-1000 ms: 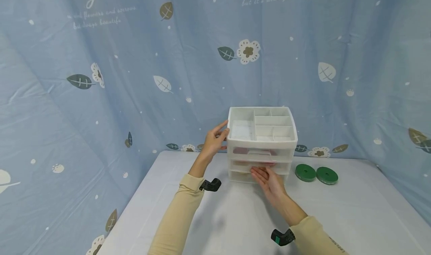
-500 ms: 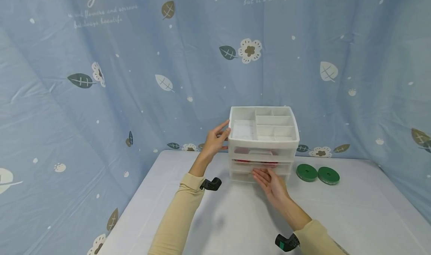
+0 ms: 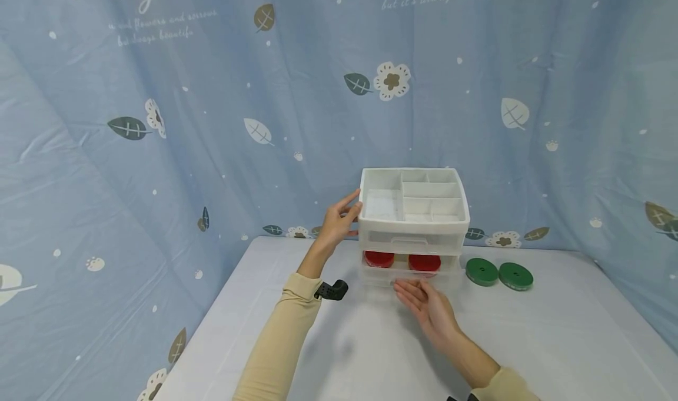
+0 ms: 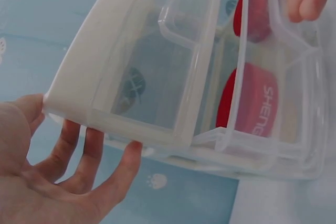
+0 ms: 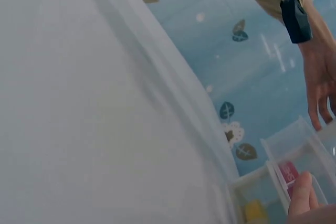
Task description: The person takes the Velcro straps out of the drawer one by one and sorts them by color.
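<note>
A white plastic drawer organizer (image 3: 413,226) stands at the back of the table. Its clear middle drawer (image 4: 294,90) is pulled partway out, showing two red discs, a left one (image 3: 379,259) and a right one (image 3: 424,262). White lettering runs along the side of one red disc (image 4: 258,100). My left hand (image 3: 335,224) rests spread against the organizer's left side, thumb by the top edge and fingertips on the side wall. Palm up, my right hand (image 3: 431,312) holds the front of the middle drawer with bent fingers; its thumb (image 5: 301,195) shows at the drawer front.
Two green discs, a left one (image 3: 481,271) and a right one (image 3: 515,276), lie on the white table (image 3: 365,342) right of the organizer. A yellow object (image 5: 255,211) shows through the lower drawer. Behind hangs a blue patterned curtain (image 3: 296,95). The organizer's top has divided compartments.
My right hand has drawn the middle drawer out toward me, bringing the red discs into view. My left hand has stayed at the organizer's side.
</note>
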{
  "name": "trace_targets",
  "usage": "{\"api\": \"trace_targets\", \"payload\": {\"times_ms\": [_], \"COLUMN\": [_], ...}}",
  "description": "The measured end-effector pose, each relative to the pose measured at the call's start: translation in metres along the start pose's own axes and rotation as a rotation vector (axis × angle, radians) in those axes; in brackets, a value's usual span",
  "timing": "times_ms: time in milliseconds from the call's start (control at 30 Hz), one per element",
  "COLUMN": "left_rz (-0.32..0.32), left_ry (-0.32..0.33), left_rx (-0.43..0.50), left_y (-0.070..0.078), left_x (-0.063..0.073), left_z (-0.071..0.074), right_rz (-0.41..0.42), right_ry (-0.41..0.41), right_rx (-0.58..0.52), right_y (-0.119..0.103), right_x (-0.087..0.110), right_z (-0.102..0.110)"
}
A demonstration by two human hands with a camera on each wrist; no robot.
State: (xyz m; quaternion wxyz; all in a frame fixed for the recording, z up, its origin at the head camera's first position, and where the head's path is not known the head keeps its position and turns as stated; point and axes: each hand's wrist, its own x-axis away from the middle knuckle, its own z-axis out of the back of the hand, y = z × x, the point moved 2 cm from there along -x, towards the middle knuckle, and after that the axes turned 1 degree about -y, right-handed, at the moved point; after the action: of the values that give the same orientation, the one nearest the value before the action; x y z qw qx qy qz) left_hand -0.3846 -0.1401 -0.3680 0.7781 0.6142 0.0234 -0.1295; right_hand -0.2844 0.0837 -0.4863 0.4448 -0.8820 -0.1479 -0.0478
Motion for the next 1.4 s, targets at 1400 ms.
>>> {"api": "trace_targets", "payload": {"times_ms": [1400], "left_rz": [0.022], "left_ry": [-0.055], "left_rx": [0.02], "left_y": [0.029], "left_x": [0.017], "left_z": [0.001], "right_rz": [-0.045], "right_ry": [0.01], "right_rx": [0.09], "right_y": [0.015], "right_x": [0.04], "right_z": [0.005]}}
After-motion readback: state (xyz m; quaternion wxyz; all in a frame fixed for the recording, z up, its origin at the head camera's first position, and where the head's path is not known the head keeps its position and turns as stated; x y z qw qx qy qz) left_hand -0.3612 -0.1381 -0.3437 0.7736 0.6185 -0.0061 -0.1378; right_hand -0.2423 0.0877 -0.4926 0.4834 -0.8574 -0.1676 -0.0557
